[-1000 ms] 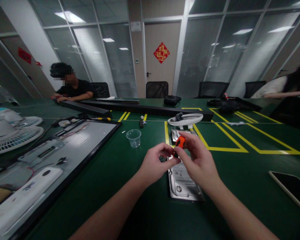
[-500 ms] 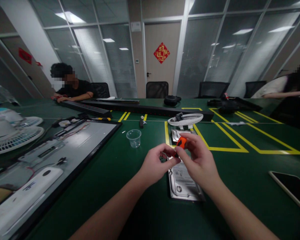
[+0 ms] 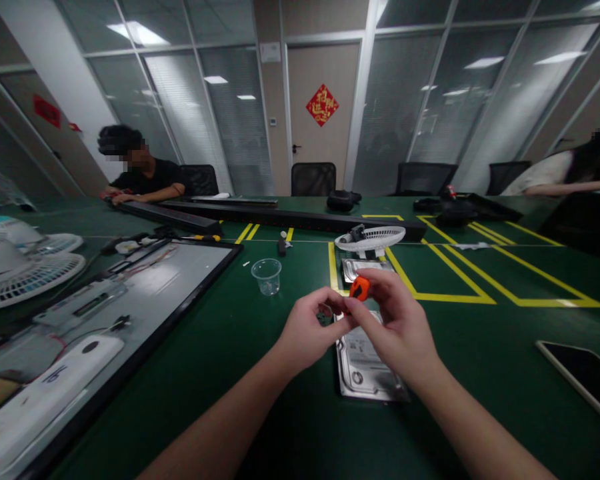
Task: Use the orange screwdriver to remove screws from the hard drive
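Orange tool (image 3: 359, 289), small with a black end, sits pinched in the fingertips of our right hand (image 3: 397, 327), while our left hand (image 3: 307, 330) closes thumb and forefinger on its lower end. We hold it just above a bare hard drive (image 3: 367, 363) lying flat on the green table (image 3: 480, 340). Farther off we see a clear plastic cup (image 3: 267, 275) and a white fan grille (image 3: 370, 238).

Hands meet over the middle of the tabletop (image 3: 260, 380).
The left hand (image 3: 307, 333) and right hand (image 3: 400, 327) pinch a small tool (image 3: 359, 289) between them above a hard drive (image 3: 367, 363) lying on the tabletop; a cup (image 3: 267, 276) stands behind-left, a fan grille (image 3: 370, 239) behind, a panel (image 3: 145, 287) left, and a tablet (image 3: 580, 377) right.
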`<action>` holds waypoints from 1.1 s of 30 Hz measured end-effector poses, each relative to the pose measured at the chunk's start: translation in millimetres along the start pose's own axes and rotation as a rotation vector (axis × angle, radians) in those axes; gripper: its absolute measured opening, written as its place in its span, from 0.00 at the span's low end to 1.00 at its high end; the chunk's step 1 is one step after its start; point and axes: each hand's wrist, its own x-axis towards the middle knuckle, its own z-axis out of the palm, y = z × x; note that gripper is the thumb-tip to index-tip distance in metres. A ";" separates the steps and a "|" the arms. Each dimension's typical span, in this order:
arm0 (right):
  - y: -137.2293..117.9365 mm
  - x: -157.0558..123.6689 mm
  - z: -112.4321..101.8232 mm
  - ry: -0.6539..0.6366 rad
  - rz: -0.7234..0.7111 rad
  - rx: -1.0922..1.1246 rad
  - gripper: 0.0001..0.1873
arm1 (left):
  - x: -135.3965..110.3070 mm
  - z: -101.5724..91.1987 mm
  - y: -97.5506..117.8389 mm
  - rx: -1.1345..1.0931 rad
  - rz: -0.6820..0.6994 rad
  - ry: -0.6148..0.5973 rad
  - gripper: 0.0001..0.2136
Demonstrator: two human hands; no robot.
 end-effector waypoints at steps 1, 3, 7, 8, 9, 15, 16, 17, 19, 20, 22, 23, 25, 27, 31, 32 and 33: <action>-0.5 -0.1 -0.4 0.002 0.000 -0.001 0.21 | -0.1 0.1 -0.4 0.004 0.006 -0.009 0.08; -2.1 0.1 -1.7 -0.007 0.008 0.031 0.19 | -0.2 0.2 -0.8 0.007 0.011 -0.036 0.06; -4.8 0.8 -2.9 -0.031 0.051 0.126 0.18 | -0.7 1.5 1.5 0.002 0.005 -0.045 0.06; -4.9 0.9 -2.5 -0.025 0.052 0.126 0.18 | -1.0 2.0 2.6 -0.002 0.005 -0.029 0.07; -4.6 0.9 -2.0 -0.012 0.044 0.109 0.19 | -1.2 2.5 3.7 -0.005 0.006 -0.007 0.09; -4.2 0.5 -2.0 -0.005 0.050 0.059 0.24 | -1.3 1.6 3.6 0.004 0.007 -0.007 0.07; -4.7 0.8 -2.9 -0.028 0.063 0.076 0.24 | -1.1 1.0 2.4 -0.001 0.003 -0.022 0.06; -5.2 1.3 -3.7 -0.052 0.081 0.101 0.23 | -1.0 0.4 1.3 -0.009 -0.004 -0.034 0.06; -5.7 2.4 -4.7 -0.085 0.116 0.151 0.22 | -0.8 0.2 -0.4 -0.033 -0.019 -0.046 0.07; -5.6 2.9 -4.7 -0.086 0.125 0.158 0.22 | -0.8 0.6 -0.7 -0.044 -0.023 -0.045 0.08; -4.7 3.9 -4.0 -0.063 0.117 0.134 0.22 | -1.0 2.2 -0.6 -0.052 -0.019 -0.029 0.10; -4.1 4.2 -3.5 -0.045 0.107 0.113 0.22 | -1.1 3.3 -0.4 -0.046 -0.014 -0.015 0.11; -3.2 4.6 -2.9 -0.019 0.097 0.083 0.21 | -1.3 5.1 -0.8 -0.023 -0.012 -0.001 0.09; -2.8 4.8 -3.4 -0.027 0.106 0.093 0.21 | -1.2 5.8 -2.5 -0.015 -0.019 -0.011 0.08; -2.3 4.8 -5.4 -0.102 0.159 0.186 0.23 | -0.6 4.5 -6.6 -0.032 -0.020 -0.043 0.07; -2.1 4.7 -5.4 -0.110 0.167 0.194 0.23 | -0.6 4.3 -6.9 -0.033 -0.019 -0.040 0.08; -1.8 4.6 -5.0 -0.108 0.170 0.188 0.24 | -0.7 4.2 -6.6 -0.032 -0.019 -0.030 0.08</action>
